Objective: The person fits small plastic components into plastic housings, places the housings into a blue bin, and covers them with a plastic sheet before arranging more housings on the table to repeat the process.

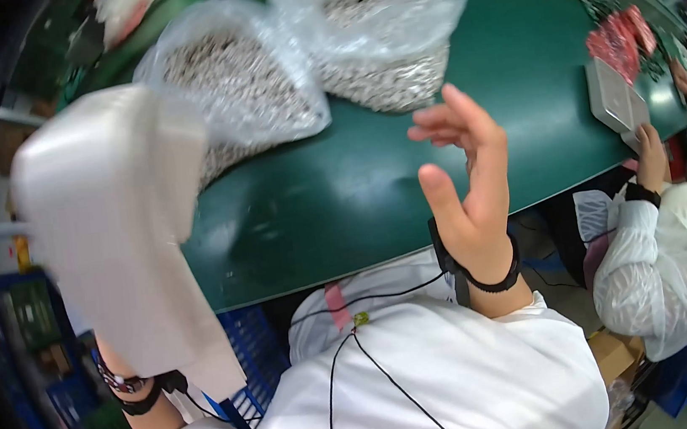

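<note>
A large off-white, box-like piece with folded-looking sides (109, 241) is held up at the left, smeared by motion; I cannot make out its exact kind. It covers most of my left hand (113, 359), so only the wrist with its bands shows and the fingers are hidden. My right hand (474, 170) is raised over the green table's near edge, fingers loosely curved and thumb apart, nothing in it. Beyond it lie two clear plastic bags, the left bag (239, 82) and the right bag (382, 36), both full of many small greyish pieces.
The green table (316, 200) stretches across in front of me. At the right a co-worker in a white sleeve (649, 256) touches a white box (614, 95), near red bagged items (621, 43). A blue crate (253, 352) stands below the table's edge.
</note>
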`<state>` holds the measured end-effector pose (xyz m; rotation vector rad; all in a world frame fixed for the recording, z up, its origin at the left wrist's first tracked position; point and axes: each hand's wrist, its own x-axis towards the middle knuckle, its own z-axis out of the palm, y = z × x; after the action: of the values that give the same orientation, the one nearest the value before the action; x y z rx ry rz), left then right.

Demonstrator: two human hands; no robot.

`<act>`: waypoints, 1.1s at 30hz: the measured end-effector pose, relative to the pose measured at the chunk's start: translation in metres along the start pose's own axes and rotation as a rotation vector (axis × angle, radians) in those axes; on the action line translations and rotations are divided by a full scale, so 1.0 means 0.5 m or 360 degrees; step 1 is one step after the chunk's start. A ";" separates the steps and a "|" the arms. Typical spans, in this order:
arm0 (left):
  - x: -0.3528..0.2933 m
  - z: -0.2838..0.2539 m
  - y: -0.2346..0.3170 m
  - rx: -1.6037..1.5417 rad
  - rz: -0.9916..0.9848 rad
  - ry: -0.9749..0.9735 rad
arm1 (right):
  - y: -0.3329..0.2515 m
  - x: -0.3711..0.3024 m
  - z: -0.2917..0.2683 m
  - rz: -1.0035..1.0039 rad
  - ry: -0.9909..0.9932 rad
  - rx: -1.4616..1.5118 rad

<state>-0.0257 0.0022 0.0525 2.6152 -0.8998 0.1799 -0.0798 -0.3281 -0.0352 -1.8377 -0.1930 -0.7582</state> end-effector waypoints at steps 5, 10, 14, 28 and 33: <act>0.095 0.085 0.076 0.0132 0.0127 -0.0198 | 0.051 -0.009 -0.069 -0.0017 0.0060 -0.0223; 0.069 0.136 0.086 0.0117 0.0255 -0.0186 | -0.007 0.145 -0.132 -0.0579 -0.0026 -0.0106; 0.065 0.173 0.088 0.0286 0.0447 -0.0100 | -0.058 0.194 -0.143 -0.0781 0.0081 -0.0050; -0.090 0.213 0.143 0.0271 0.0839 -0.0305 | -0.153 0.172 -0.053 -0.0729 -0.0487 -0.0595; -0.063 0.213 0.178 0.0145 0.0701 -0.0379 | -0.161 0.125 0.003 -0.0588 -0.0837 -0.0582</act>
<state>-0.1053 -0.0855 -0.0268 2.5169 -1.5803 0.0205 -0.0684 -0.3084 0.0642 -2.3640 -0.7943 -0.5636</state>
